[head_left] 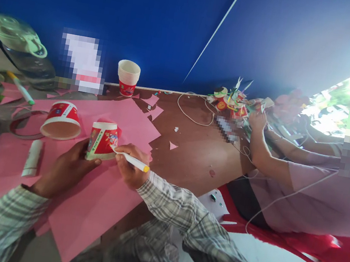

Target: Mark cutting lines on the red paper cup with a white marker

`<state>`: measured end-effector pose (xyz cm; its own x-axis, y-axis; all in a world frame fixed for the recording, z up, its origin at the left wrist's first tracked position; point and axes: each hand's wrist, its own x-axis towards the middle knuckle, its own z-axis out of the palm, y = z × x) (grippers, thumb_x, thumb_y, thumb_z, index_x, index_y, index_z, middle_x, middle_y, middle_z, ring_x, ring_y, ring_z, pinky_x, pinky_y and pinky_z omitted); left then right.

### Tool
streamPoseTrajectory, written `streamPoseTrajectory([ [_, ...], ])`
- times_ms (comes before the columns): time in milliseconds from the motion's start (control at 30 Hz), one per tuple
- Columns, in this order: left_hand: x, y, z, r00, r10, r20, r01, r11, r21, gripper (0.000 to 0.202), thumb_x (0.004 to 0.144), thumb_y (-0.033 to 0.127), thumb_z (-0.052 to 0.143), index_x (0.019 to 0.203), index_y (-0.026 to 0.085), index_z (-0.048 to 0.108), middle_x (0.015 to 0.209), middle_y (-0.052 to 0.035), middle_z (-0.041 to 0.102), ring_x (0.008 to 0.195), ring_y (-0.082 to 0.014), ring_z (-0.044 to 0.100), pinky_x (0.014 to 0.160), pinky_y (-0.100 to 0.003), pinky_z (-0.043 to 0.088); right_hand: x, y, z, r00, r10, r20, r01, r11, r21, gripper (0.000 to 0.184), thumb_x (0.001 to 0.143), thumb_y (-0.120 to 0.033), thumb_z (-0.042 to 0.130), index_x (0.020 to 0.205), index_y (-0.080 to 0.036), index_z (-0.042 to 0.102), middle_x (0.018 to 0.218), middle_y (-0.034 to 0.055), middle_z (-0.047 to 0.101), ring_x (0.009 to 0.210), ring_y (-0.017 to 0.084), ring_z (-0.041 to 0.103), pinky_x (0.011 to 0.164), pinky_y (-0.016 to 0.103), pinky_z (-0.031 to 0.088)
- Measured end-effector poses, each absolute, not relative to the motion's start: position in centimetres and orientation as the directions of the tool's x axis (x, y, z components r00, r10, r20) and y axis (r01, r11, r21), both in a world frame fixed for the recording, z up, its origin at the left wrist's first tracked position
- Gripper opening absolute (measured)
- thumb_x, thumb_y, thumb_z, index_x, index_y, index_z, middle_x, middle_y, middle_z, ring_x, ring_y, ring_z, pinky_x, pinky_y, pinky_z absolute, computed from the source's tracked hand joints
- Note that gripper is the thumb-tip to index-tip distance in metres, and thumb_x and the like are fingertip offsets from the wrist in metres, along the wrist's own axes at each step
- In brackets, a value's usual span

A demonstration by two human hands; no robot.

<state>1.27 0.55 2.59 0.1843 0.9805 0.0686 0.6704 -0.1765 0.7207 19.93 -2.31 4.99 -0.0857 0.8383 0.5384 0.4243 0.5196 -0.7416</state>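
My left hand [66, 168] grips a red paper cup [103, 140] that stands upside down on a large pink paper sheet [98, 199]. My right hand [131, 166] is closed round a white marker with a yellow cap [134, 161], its tip touching the cup's side near the base. A second red cup [61, 120] lies tilted on the pink sheet to the left. A white marker cap or glue stick [33, 158] lies near my left wrist.
A stack of paper cups [128, 77] stands by the blue wall. Another person's hand [258, 121] works at paper crafts [231, 100] on the right of the brown table [198, 153]. A clear jug [20, 47], a green-tipped marker [20, 88] and a white cable [195, 112] lie around.
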Motion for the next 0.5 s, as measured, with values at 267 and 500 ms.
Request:
streamPoseTrajectory([
  [267,1.20,0.62,2.20,0.183,0.980,0.083,0.692,-0.189,0.697,0.058,0.063,0.053,0.047,0.112,0.021,0.048,0.096,-0.0061,0.061,0.078,-0.0195,0.058,0.060,-0.027,0.043,20.02,-2.39,4.80,-0.120,0.813,0.569,0.375,0.568,-0.732,0.021,0.087,-0.020,0.046,0.099,-0.009,0.059,0.091,0.0092,0.067,0.083,0.010,0.066,0.078,0.020,0.054],
  [500,1.17,0.65,2.02,0.176,0.983,0.060,0.687,-0.166,0.707,0.061,0.061,0.055,0.049,0.115,0.026,0.046,0.100,-0.0019,0.061,0.082,-0.0183,0.059,0.062,-0.026,0.043,19.90,-2.34,4.67,-0.084,0.818,0.568,0.390,0.552,-0.737,0.022,0.088,-0.021,0.046,0.103,-0.010,0.057,0.092,0.0091,0.067,0.085,0.010,0.066,0.078,0.020,0.054],
])
